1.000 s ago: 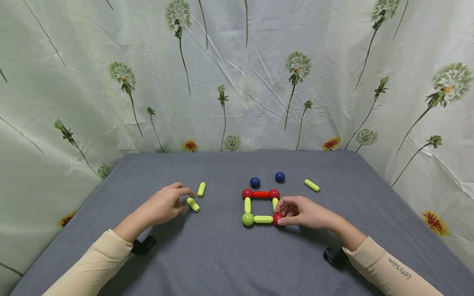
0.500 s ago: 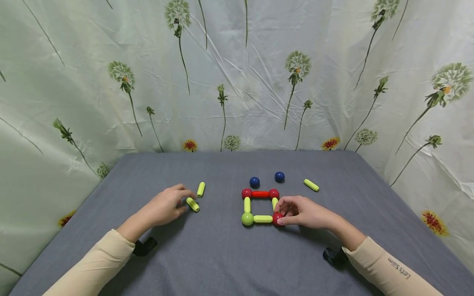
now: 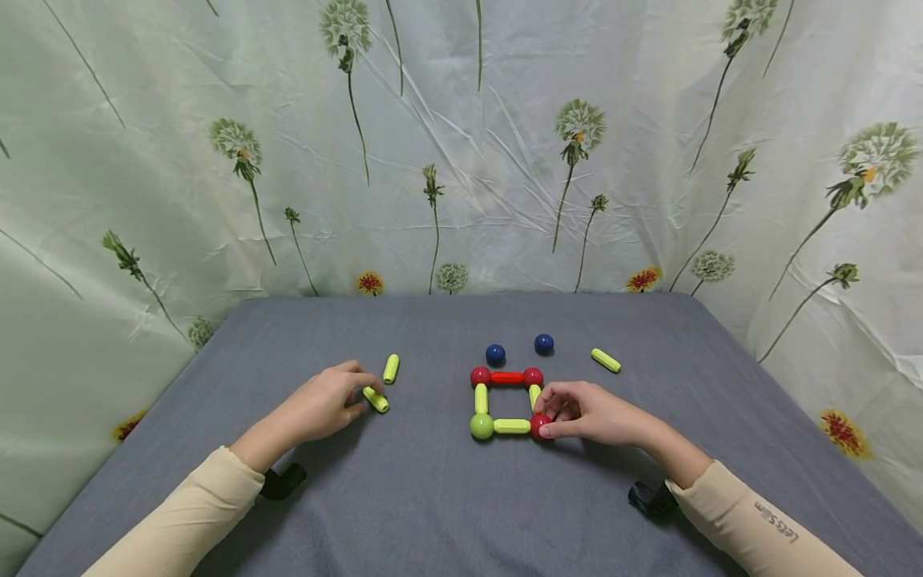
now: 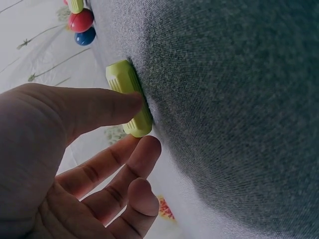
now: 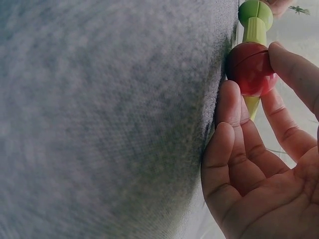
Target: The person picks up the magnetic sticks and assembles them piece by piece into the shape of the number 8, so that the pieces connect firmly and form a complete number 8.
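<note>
Several short ridged toy building rods and balls lie on the cloth. Rods and balls form a square frame, with a red rod (image 3: 507, 378) on its far side and a green ball (image 3: 481, 426) at the near left corner. My right hand (image 3: 594, 413) pinches the red ball (image 5: 249, 68) at the near right corner, thumb on one side and fingers beside it. Left of the frame, my left hand (image 3: 328, 405) pinches a loose yellow-green rod (image 4: 119, 74). The thumb lies across that rod in the left wrist view; the index fingertip is hidden behind it.
Another yellow-green rod (image 3: 391, 369) lies just beyond the left hand. Two blue balls, a left one (image 3: 495, 354) and a right one (image 3: 544, 344), sit behind the frame. One more rod (image 3: 606, 361) lies at the right. A flowered curtain (image 3: 461, 144) hangs behind the grey cloth (image 3: 433, 497).
The left hand has shifted slightly to the right, its index finger coming over the end of the loose rod. The right hand stays at the red ball, and the frame has not moved.
</note>
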The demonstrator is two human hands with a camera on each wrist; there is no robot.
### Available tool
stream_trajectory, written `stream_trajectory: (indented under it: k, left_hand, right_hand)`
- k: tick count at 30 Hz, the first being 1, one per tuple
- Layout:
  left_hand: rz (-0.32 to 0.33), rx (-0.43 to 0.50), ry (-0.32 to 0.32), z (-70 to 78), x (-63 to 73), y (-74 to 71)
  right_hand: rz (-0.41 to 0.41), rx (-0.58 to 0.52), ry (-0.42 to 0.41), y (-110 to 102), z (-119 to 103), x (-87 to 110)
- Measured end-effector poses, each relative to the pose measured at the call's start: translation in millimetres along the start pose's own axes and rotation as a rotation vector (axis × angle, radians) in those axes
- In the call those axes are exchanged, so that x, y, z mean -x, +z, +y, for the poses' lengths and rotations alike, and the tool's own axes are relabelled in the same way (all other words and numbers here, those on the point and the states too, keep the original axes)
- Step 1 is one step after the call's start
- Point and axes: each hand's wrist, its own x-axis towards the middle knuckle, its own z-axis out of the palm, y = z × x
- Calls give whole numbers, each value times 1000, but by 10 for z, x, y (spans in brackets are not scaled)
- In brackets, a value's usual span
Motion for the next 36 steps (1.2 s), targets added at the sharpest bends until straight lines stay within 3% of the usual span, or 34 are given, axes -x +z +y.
stream_trajectory:
  k: [20, 36]
  left_hand:
    - [5, -37, 21, 35, -8, 23]
    - [-76, -37, 19, 104, -26, -25]
  right_hand:
    - [4, 4, -3, 7, -12, 9]
    - [8, 1, -23, 5, 0, 18]
